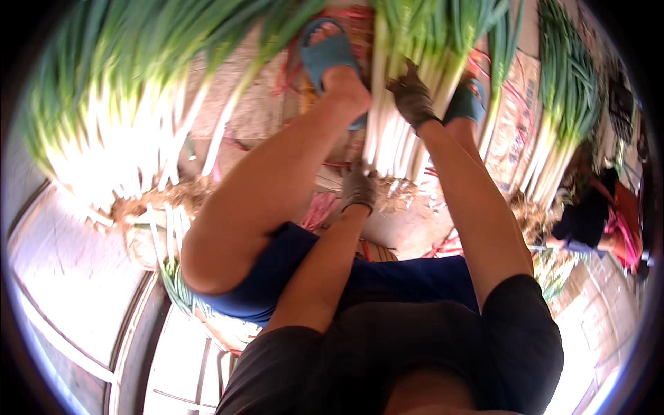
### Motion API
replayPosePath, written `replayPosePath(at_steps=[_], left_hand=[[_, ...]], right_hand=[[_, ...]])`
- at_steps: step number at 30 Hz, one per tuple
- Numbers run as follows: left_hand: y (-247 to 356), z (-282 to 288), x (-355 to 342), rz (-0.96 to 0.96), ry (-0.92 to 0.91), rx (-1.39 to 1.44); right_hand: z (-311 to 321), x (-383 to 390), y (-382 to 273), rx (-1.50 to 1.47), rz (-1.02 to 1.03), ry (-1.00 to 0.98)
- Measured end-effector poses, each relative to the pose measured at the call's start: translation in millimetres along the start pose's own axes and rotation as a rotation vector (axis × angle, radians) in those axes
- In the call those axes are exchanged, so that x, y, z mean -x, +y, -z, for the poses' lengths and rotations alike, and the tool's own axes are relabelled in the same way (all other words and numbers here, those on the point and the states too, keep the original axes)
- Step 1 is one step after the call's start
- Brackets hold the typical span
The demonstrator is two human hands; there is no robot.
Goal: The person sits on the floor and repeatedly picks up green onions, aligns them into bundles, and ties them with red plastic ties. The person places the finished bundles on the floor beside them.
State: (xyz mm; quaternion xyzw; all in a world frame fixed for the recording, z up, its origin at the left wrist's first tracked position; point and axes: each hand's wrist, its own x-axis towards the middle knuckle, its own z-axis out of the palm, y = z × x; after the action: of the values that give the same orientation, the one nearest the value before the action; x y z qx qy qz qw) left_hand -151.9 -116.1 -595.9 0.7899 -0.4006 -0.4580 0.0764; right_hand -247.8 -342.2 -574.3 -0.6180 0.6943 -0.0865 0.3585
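An upright-looking bunch of long green onions [387,131] lies between my feet, roots toward me. My gloved right hand [415,100] is on its upper white part, fingers partly curled against the stalks. At the lower left of the bunch, my gloved left hand [357,187] touches the root end, its fingers partly hidden. Blue slides [325,59] are on my feet, either side of the bunch.
A large spread of onions [131,138] lies at left, another bunch [557,138] at right. Pink-red ties [320,207] lie on the floor. A person in dark and red clothing [588,221] shows at the right edge. Metal-framed panels [76,277] fill the lower left.
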Motion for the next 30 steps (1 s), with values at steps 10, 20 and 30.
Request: replayPosePath(at_steps=[10,20,30], left_hand=[[161,171,148,-0.719,0.015,0.664],[-119,395,-43,-0.348,0.581,-0.435],[-206,309,-89,0.030,0.285,-0.764]], right_hand=[[154,52,45,-0.082,0.141,-0.068],[223,175,-20,-0.365,0.075,-0.136],[204,194,-14,0.030,0.166,-0.212]])
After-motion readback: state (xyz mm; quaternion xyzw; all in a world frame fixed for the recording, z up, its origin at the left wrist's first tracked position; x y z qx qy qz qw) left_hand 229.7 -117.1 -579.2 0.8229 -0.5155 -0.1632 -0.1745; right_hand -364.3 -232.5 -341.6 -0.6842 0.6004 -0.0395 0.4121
